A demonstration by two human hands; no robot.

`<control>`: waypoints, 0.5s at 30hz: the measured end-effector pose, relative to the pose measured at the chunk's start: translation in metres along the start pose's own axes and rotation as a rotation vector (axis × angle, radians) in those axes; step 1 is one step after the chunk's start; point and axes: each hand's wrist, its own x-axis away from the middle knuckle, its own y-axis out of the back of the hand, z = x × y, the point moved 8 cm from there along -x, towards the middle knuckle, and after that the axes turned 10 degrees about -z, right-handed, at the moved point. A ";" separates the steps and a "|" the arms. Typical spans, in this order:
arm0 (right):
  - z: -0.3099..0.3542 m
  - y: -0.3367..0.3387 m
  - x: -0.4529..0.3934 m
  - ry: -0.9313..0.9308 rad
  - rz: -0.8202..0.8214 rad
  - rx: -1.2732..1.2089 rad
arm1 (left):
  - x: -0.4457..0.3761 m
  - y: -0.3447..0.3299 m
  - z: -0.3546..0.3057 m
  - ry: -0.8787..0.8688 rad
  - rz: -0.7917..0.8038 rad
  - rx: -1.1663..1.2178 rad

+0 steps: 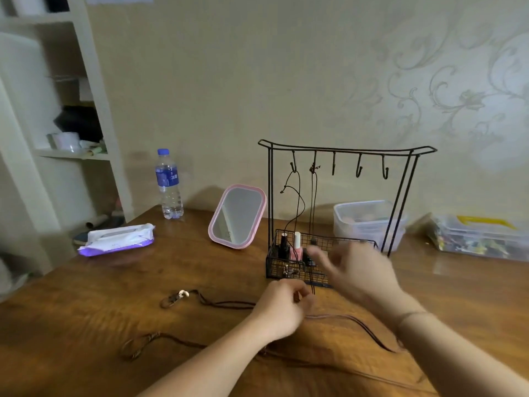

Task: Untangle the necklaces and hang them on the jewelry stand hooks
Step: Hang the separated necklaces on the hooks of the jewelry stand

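A black wire jewelry stand (346,150) with several hooks stands on the wooden table (86,325). Two dark cord necklaces (297,196) hang from its two left hooks, down toward its basket. Brown cord necklaces (217,303) lie on the table; one ends in a clasp with a pale bead (183,294), another in a coiled loop (134,346). My left hand (282,306) pinches a cord just in front of the basket. My right hand (355,270) hovers beside it, blurred, fingers spread and empty.
The stand's basket (274,266) holds nail polish bottles. A pink mirror (237,216), a water bottle (169,184) and a pack of wipes (117,239) sit to the left. Plastic boxes (369,219) stand behind and right of the stand. Shelves line the left wall.
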 end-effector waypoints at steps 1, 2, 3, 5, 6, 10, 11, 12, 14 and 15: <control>-0.007 -0.028 0.012 -0.047 0.155 -0.080 | 0.000 0.000 0.000 0.013 0.000 0.043; -0.010 -0.048 0.020 -0.062 0.238 -0.203 | -0.001 -0.001 -0.001 0.017 0.000 0.066; -0.009 -0.058 0.023 -0.056 0.252 -0.307 | -0.001 -0.003 -0.002 0.014 -0.001 0.077; -0.014 -0.065 0.018 -0.080 0.160 -0.404 | -0.002 -0.004 -0.006 0.001 -0.005 0.099; -0.020 -0.064 0.012 -0.128 0.093 -0.428 | -0.002 -0.004 -0.010 -0.008 -0.011 0.120; -0.038 -0.056 -0.017 -0.370 -0.023 -0.739 | -0.015 0.008 -0.019 -0.029 -0.023 0.137; -0.038 -0.055 -0.025 -0.430 -0.023 -0.864 | -0.019 0.011 -0.022 -0.047 -0.020 0.120; -0.039 -0.056 -0.034 -0.478 -0.026 -0.963 | -0.024 0.015 -0.025 -0.078 -0.033 0.081; -0.038 -0.061 -0.049 -0.543 -0.044 -1.102 | -0.033 0.025 -0.029 -0.172 -0.116 -0.049; -0.039 -0.065 -0.054 -0.567 -0.054 -1.138 | -0.036 0.030 -0.030 -0.218 -0.170 -0.119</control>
